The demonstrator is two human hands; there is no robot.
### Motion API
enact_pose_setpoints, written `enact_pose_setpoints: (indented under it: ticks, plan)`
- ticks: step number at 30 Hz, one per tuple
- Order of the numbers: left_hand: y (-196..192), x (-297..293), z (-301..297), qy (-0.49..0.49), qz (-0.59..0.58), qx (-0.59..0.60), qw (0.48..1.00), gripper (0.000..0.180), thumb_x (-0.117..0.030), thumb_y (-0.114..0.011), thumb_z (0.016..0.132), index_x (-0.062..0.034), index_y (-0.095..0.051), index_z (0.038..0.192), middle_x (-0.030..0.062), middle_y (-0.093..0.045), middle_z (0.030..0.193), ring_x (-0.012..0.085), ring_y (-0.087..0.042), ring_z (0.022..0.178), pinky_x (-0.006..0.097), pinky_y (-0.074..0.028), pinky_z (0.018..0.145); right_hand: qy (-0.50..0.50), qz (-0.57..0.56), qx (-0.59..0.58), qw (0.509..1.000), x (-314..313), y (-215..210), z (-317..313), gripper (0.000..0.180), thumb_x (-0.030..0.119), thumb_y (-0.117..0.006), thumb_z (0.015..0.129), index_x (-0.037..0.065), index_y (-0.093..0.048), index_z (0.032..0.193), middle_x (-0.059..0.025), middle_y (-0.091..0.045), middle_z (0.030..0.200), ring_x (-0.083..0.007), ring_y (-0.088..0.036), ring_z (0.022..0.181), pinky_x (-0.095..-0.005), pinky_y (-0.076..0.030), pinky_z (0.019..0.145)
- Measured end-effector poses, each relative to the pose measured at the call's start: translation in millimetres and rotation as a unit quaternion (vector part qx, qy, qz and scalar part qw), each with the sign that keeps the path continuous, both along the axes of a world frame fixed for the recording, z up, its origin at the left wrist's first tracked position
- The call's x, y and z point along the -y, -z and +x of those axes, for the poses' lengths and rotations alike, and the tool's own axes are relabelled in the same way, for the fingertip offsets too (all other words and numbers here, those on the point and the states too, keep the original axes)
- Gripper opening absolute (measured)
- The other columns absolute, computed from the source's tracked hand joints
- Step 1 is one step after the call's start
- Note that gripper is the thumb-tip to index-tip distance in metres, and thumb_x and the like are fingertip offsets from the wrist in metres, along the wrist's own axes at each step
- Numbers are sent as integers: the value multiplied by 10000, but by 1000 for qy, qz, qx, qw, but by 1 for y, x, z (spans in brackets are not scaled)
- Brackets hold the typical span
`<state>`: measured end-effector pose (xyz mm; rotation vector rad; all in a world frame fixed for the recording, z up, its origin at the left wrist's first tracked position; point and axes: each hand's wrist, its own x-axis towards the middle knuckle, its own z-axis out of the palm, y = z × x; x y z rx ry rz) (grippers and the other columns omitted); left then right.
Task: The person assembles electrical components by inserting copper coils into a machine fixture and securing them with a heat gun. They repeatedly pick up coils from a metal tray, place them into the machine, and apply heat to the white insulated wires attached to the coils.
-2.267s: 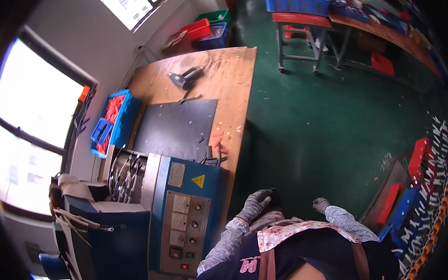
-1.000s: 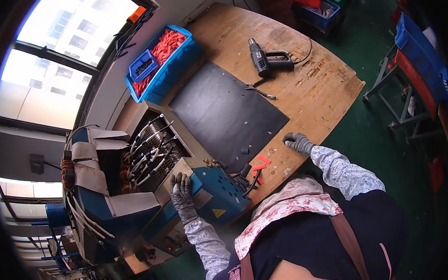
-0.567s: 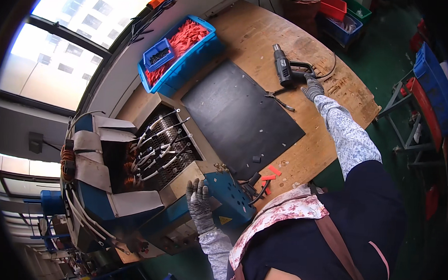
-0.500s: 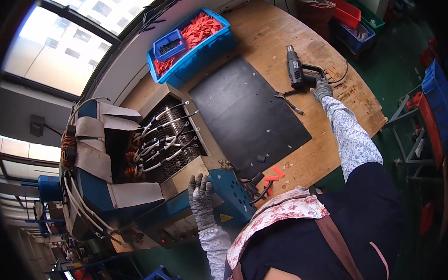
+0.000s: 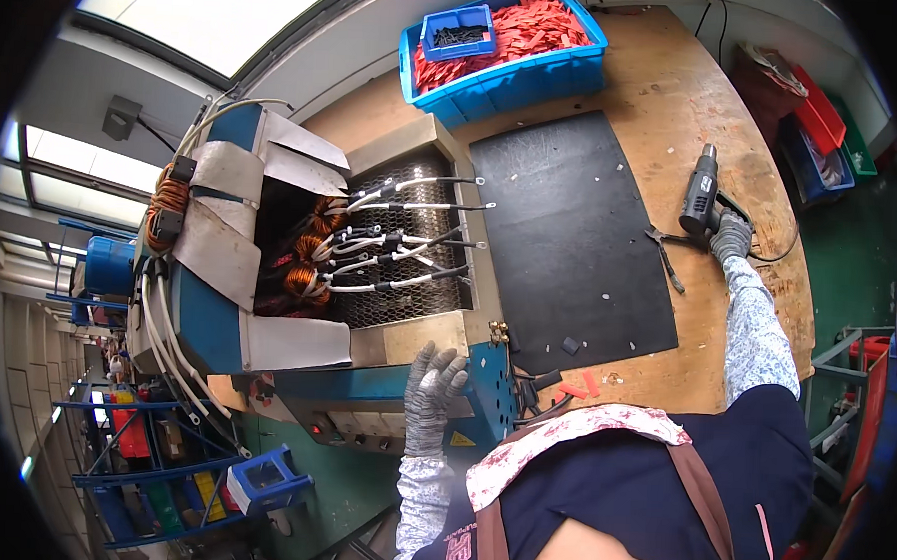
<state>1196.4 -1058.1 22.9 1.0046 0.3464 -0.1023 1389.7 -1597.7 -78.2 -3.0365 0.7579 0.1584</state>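
Note:
My right hand, in a grey glove, is closed around the handle of a grey pistol-shaped power tool lying on the wooden bench, its cord trailing right. My left hand, also gloved, rests with fingers spread on the front of a blue machine, just above its control panel. Copper coils and several white cables sit over the machine's metal mesh tray. A black mat lies between the machine and the tool.
A blue bin of red parts with a smaller blue tray inside stands at the bench's far edge. Pliers lie by the mat. Red and blue crates sit right of the bench. Blue shelving stands lower left.
My right hand reached across the bench and closed on the power tool. My left hand moved onto the blue machine's front and stayed there. The view shifted toward the machine.

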Motion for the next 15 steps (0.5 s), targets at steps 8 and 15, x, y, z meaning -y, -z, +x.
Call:
enact_pose_setpoints:
  ticks: [8,15]
  plan:
    - [7,-2,-7,-17,-66,38,997,406,-92,-285,947,-18,-250,1344,241,-443,1228,332,-538,1068,405,-498,885,-107,234,89,962,-29,-45,-11,384,80,-651,612,75,-579,989,-150,-641,861,-304,-618,855,-388,-473,749]
    - [4,-3,-11,-21,-66,40,997,405,-75,-310,943,-4,-252,1337,243,-444,1220,322,-544,1060,380,-499,891,-309,551,133,764,-118,-127,-78,316,125,-725,640,21,-617,918,-92,-657,802,-156,-620,730,-308,-492,657]
